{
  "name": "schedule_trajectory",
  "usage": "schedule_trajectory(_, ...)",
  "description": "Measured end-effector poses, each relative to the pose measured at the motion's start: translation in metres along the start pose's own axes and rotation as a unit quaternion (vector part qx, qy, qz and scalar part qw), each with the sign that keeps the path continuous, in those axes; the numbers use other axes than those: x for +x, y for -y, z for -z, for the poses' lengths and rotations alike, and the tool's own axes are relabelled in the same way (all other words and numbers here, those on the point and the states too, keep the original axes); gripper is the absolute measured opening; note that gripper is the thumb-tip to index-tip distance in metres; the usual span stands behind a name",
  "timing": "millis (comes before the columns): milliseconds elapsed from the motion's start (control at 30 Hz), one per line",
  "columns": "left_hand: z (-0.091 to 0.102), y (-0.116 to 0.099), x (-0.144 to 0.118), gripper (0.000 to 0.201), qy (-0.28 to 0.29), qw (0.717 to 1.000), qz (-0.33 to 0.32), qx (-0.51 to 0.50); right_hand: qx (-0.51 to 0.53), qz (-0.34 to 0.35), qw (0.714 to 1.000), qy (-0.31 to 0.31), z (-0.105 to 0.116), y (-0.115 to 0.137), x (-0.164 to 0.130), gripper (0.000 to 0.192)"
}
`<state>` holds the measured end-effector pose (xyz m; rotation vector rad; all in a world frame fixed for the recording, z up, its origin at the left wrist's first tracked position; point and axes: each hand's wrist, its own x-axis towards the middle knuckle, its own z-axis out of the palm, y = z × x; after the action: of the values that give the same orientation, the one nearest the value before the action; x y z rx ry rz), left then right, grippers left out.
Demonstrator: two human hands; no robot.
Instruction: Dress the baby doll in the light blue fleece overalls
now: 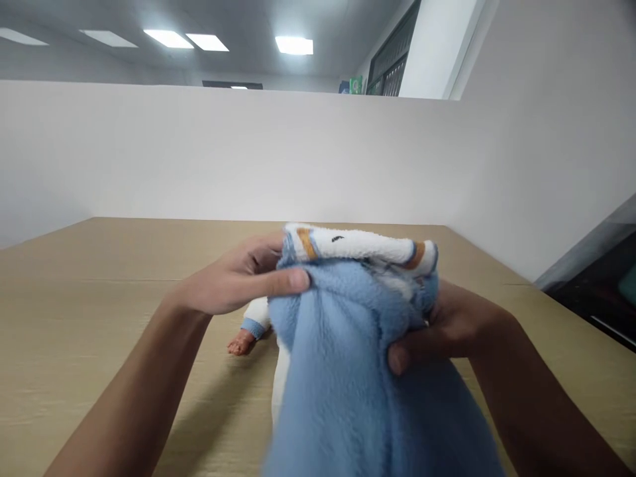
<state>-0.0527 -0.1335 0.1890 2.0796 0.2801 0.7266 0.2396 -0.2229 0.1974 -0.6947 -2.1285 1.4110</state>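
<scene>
Both hands hold up a fluffy light-blue fleece garment (pixel 342 371) with a white edge that carries orange-brown patches and a small dark mark. My left hand (pixel 243 278) pinches its upper left side, thumb in front and fingers behind or inside the cloth. On the opposite side my right hand (pixel 447 331) is closed on the cloth, with its thumb pressed on the front and the other fingers mostly hidden. Behind the garment lies a doll (pixel 241 342); only one small hand and a white sleeve with a blue cuff show clearly. The garment hides the rest.
A wide wood-grain table (pixel 99 318) spreads under the hands. A white partition (pixel 223 152) closes off its far edge, and a white wall (pixel 536 152) stands to the right. At the right edge is a dark glossy object (pixel 601 285) that I cannot make out.
</scene>
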Motion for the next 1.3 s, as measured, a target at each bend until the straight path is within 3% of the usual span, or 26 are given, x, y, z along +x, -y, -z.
schedule_trajectory(100,-0.003,0.003,0.001,0.030,-0.038,0.999,-0.004,-0.037,-0.031,-0.047,0.995,0.085,0.001,-0.001,0.004,0.057)
schedule_trajectory(167,-0.005,0.001,0.002,0.024,0.005,0.998,0.013,-0.057,-0.046,-0.036,0.993,0.102,0.003,-0.003,0.006,0.068)
schedule_trajectory(267,-0.007,-0.002,0.003,0.024,0.100,0.992,0.046,-0.058,-0.043,-0.001,0.999,0.029,0.006,-0.009,0.005,0.081)
schedule_trajectory(333,-0.007,-0.002,0.002,0.031,0.137,0.988,0.055,-0.039,-0.025,0.018,0.999,-0.022,0.006,-0.013,0.005,0.080)
schedule_trajectory(400,-0.006,0.000,0.001,0.035,0.123,0.991,0.043,-0.029,-0.002,0.027,0.999,-0.044,0.005,-0.015,0.006,0.070)
schedule_trajectory(500,-0.005,0.004,0.000,0.034,0.051,0.998,0.019,-0.042,0.023,0.016,0.998,-0.047,0.001,-0.017,0.010,0.064)
schedule_trajectory(633,-0.007,0.001,0.002,0.034,-0.006,0.997,0.036,-0.071,0.013,-0.061,0.998,0.032,-0.001,-0.015,0.015,0.063)
schedule_trajectory(700,-0.010,-0.003,0.004,0.034,0.007,0.996,0.035,-0.084,0.006,-0.077,0.994,0.076,0.000,-0.014,0.016,0.067)
schedule_trajectory(767,-0.012,-0.006,0.005,0.035,0.031,0.994,0.044,-0.097,0.009,-0.077,0.994,0.076,0.001,-0.014,0.015,0.074)
schedule_trajectory(867,-0.013,-0.008,0.005,0.047,0.075,0.990,0.064,-0.105,0.043,-0.077,0.996,0.020,0.002,-0.018,0.011,0.079)
schedule_trajectory(967,-0.010,-0.007,0.003,0.062,0.120,0.987,0.073,-0.082,0.072,-0.022,0.996,-0.055,0.003,-0.024,0.009,0.076)
schedule_trajectory(1067,-0.009,-0.005,0.002,0.050,0.126,0.985,0.083,-0.081,0.065,0.025,0.995,-0.075,0.001,-0.029,0.009,0.068)
schedule_trajectory(1167,-0.009,-0.005,0.002,0.029,0.085,0.987,0.093,-0.103,0.063,0.026,0.996,-0.062,0.000,-0.031,0.011,0.062)
schedule_trajectory(1300,-0.013,-0.007,0.004,0.035,0.039,0.989,0.075,-0.121,0.129,-0.025,0.990,0.053,0.001,-0.030,0.013,0.066)
